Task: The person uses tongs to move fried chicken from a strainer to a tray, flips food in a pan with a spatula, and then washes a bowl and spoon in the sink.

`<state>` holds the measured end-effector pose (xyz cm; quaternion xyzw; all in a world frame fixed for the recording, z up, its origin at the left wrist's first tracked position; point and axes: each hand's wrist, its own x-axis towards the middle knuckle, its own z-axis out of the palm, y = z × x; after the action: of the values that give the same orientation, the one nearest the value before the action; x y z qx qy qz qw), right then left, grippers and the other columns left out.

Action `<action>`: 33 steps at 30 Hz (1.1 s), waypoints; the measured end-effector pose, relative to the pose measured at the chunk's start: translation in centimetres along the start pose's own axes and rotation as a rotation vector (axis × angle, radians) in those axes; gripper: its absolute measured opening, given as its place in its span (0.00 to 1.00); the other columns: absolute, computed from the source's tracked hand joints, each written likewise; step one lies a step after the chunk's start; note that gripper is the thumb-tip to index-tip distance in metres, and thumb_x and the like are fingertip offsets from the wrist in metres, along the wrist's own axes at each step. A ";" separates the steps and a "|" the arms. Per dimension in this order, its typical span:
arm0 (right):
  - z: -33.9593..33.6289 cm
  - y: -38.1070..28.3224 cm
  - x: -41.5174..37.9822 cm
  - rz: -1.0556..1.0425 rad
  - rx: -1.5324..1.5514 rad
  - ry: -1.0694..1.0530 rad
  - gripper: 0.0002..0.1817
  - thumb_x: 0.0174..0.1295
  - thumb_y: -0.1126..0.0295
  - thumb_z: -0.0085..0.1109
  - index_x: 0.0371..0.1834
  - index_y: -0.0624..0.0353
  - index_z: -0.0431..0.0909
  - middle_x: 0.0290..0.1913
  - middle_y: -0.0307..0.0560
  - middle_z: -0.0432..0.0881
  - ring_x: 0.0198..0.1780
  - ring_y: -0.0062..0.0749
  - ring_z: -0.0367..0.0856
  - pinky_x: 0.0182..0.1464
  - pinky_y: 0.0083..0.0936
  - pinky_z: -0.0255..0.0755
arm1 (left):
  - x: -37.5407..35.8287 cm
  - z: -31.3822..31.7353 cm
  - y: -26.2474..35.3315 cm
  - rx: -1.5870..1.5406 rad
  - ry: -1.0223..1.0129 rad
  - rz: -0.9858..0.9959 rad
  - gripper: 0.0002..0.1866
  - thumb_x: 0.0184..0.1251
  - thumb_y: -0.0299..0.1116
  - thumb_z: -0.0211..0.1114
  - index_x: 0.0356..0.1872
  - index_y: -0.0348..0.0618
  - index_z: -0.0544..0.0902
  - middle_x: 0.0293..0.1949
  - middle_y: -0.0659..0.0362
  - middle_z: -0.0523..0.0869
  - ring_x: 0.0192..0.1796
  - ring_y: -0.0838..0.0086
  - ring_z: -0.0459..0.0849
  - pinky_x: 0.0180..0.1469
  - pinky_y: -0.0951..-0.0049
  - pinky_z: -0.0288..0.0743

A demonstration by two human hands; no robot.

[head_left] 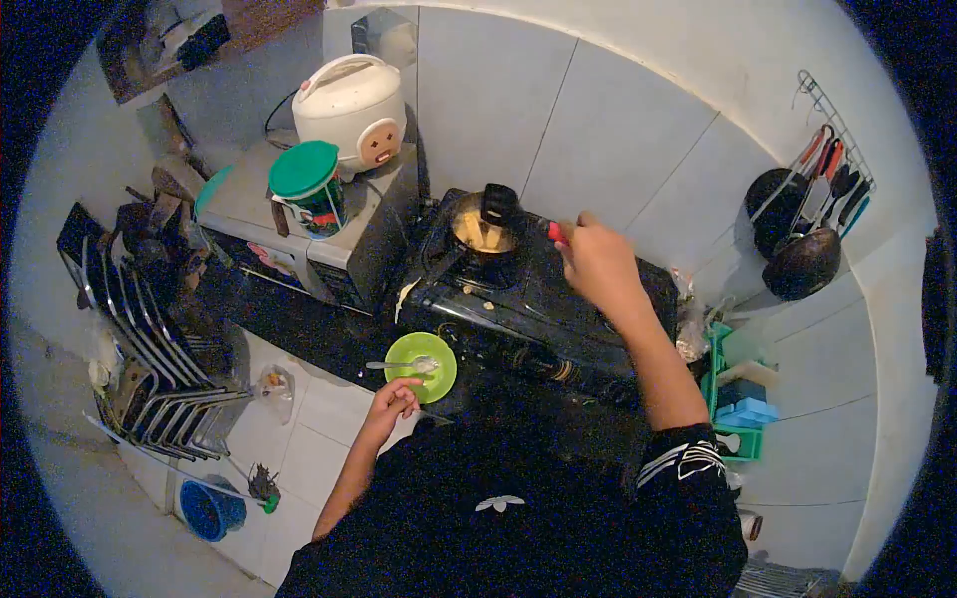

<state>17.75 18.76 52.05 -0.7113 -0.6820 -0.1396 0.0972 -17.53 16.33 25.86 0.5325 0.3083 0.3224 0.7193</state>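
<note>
My right hand [601,261] is wrapped round the red handle of a spatula [500,204], reaching over the stove. The spatula's black head is at the far right rim of a small frying pan [467,212]. Several yellow pieces of food [480,235] lie in the pan, in what looks like oil. Down at the left, my left hand [394,399] has its fingers curled at the near rim of a light green bowl [439,381], one finger lying over the edge. Inside that bowl rests a metal spoon [404,365] with some whitish stuff on it.
The black gas stove [573,329] runs along the tiled wall, with food scraps on its front. Left of it, a rice cooker [349,110] and a green-lidded tub [307,189] stand on an oven [344,254]. Ladles and pans [802,259] hang at the right.
</note>
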 end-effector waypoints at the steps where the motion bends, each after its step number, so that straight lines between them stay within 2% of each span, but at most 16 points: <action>1: 0.1 -0.2 0.0 0.003 0.001 0.001 0.09 0.58 0.69 0.60 0.38 0.60 0.80 0.34 0.56 0.79 0.35 0.55 0.81 0.37 0.46 0.75 | 0.1 -0.1 -0.2 -0.012 -0.006 0.008 0.16 0.67 0.29 0.55 0.55 0.38 0.77 0.26 0.61 0.78 0.26 0.81 0.69 0.29 0.82 0.62; 9: -0.3 -0.4 -0.5 0.037 0.067 -0.106 0.09 0.58 0.67 0.61 0.35 0.62 0.81 0.34 0.59 0.78 0.36 0.57 0.80 0.39 0.48 0.74 | 0.2 -0.4 -0.3 -0.023 -0.001 -0.008 0.16 0.69 0.33 0.57 0.55 0.38 0.76 0.26 0.61 0.77 0.26 0.81 0.69 0.30 0.81 0.62; 12: -0.5 -0.2 -0.4 0.039 0.072 -0.051 0.09 0.56 0.68 0.59 0.32 0.63 0.80 0.33 0.61 0.81 0.35 0.57 0.82 0.37 0.48 0.78 | 0.2 -0.4 -0.3 -0.038 -0.014 0.008 0.16 0.70 0.33 0.57 0.55 0.38 0.76 0.26 0.62 0.77 0.26 0.81 0.69 0.30 0.81 0.62; 15: 0.1 -0.5 0.0 0.067 0.077 -0.014 0.09 0.58 0.68 0.61 0.33 0.63 0.80 0.33 0.59 0.78 0.37 0.57 0.80 0.40 0.47 0.75 | 0.2 -0.3 -0.4 -0.027 -0.022 0.004 0.17 0.70 0.34 0.57 0.55 0.38 0.76 0.26 0.62 0.76 0.27 0.81 0.69 0.30 0.82 0.62; 24: 0.0 -0.1 0.1 0.072 0.066 -0.046 0.08 0.56 0.69 0.59 0.31 0.63 0.81 0.35 0.61 0.81 0.36 0.57 0.82 0.40 0.48 0.78 | 0.3 -0.4 -0.7 -0.042 -0.017 0.025 0.16 0.70 0.32 0.56 0.55 0.38 0.77 0.25 0.63 0.75 0.27 0.81 0.70 0.30 0.82 0.63; 29: 0.7 0.0 0.2 0.080 0.029 -0.083 0.09 0.57 0.68 0.60 0.33 0.62 0.82 0.35 0.60 0.80 0.37 0.57 0.81 0.40 0.47 0.77 | 0.4 -0.5 -0.9 -0.023 -0.016 0.002 0.16 0.69 0.28 0.55 0.55 0.38 0.77 0.26 0.62 0.76 0.27 0.81 0.71 0.29 0.82 0.63; 33: -0.1 -0.1 -0.2 0.115 0.068 -0.067 0.09 0.58 0.66 0.61 0.37 0.60 0.82 0.36 0.58 0.79 0.37 0.56 0.80 0.40 0.45 0.75 | 0.4 -0.3 -0.4 -0.029 -0.016 0.016 0.15 0.69 0.31 0.56 0.55 0.39 0.77 0.26 0.63 0.76 0.27 0.81 0.71 0.29 0.82 0.63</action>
<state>17.59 18.51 52.07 -0.7499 -0.6472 -0.0865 0.1064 -17.44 16.68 25.34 0.5268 0.2935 0.3284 0.7269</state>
